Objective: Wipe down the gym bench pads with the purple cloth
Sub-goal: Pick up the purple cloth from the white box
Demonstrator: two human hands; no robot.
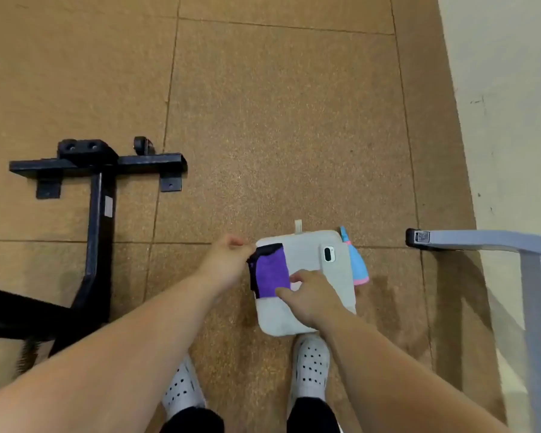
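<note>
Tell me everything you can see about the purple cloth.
The purple cloth is a soft-looking piece of fabric, bright purple with a black band along its top and left edges. It sits over the left part of a flat grey pad on the floor. The left hand pinches its upper left corner; the right hand holds its right edge.

nothing legible; sticker (108, 206) on the black frame (97, 245) and label (422, 236) on the grey bar (469, 238) are blurred.

Purple cloth (270, 271) black-edged, grey pad (306, 251), speckled tan floor (263, 120)
</note>
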